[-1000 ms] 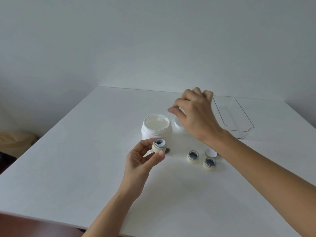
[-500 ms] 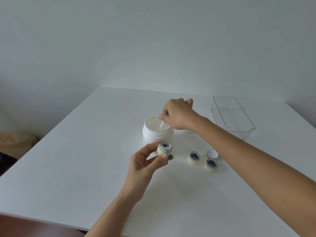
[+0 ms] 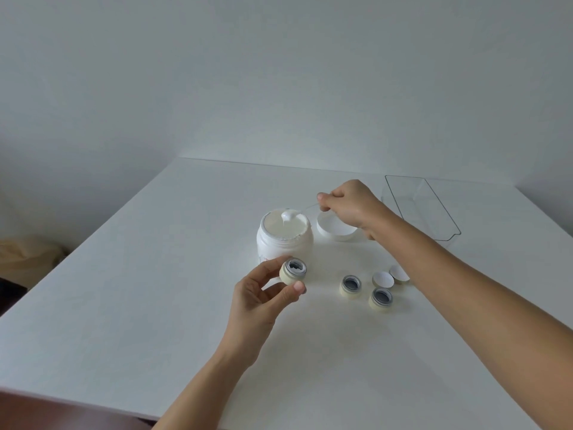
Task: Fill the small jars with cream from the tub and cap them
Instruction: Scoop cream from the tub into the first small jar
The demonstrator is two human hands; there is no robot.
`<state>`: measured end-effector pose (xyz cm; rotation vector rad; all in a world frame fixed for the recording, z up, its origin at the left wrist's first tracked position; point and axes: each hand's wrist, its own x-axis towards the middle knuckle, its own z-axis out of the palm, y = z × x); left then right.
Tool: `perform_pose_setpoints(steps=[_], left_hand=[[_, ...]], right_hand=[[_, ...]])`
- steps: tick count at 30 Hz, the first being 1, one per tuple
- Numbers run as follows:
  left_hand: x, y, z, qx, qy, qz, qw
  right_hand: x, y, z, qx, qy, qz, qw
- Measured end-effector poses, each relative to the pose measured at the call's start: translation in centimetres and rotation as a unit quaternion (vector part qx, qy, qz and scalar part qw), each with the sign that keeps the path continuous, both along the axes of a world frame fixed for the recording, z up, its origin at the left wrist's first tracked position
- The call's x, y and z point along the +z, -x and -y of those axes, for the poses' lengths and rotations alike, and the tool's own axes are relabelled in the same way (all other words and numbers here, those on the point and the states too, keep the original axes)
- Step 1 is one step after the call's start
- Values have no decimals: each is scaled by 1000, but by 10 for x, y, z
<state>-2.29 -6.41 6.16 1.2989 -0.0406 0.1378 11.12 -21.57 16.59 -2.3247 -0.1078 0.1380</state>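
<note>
Right hand [image 3: 350, 203] lifts a thin scoop [image 3: 305, 209] loaded with cream over the open tub [image 3: 284, 235]; left hand [image 3: 260, 301] pinches a small jar [image 3: 293, 270].
Held jar sits in front of the tub, a bit of cream inside. Two more open jars [image 3: 351, 285] [image 3: 381, 298] on the white surface [image 3: 139, 290] right of it, two caps [image 3: 383, 279] [image 3: 399, 274] just behind. Tub lid [image 3: 336, 229] upside down beside the tub. Clear tray [image 3: 434, 209] far right.

I see a matt white table [image 3: 130, 305], a smooth white plastic tub [image 3: 283, 240] of glossy cream [image 3: 286, 226], a clear, glossy plastic tray [image 3: 434, 209], and small jars [image 3: 350, 286] of matt, pale-yellow plastic with grey rims.
</note>
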Motion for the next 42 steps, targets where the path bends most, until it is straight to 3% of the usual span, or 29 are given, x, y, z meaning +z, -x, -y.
perform_pose_setpoints(steps=[7, 14, 23, 27, 31, 36, 42], left_hand=[[-3, -1, -2, 20, 18, 5, 1000], [-4, -2, -2, 17, 24, 8, 1000], [-5, -2, -3, 18, 30, 3, 999], [-5, -2, -2, 17, 27, 1, 999], [-3, -1, -2, 16, 29, -9, 999], [-3, -1, -2, 13, 36, -17, 999], [-2, 0, -2, 13, 49, -25, 998]], right_hand=[[5, 13, 13, 37, -100, -55, 993], [-4, 43, 21, 68, -39, -41, 996], [-8, 53, 23, 40, 53, 34, 997], [-3, 57, 28, 25, 59, 73, 995], [-7, 63, 26, 26, 5, 178, 984], [-25, 74, 20, 51, 34, 405, 912], [-38, 82, 30, 99, 144, 622, 763]])
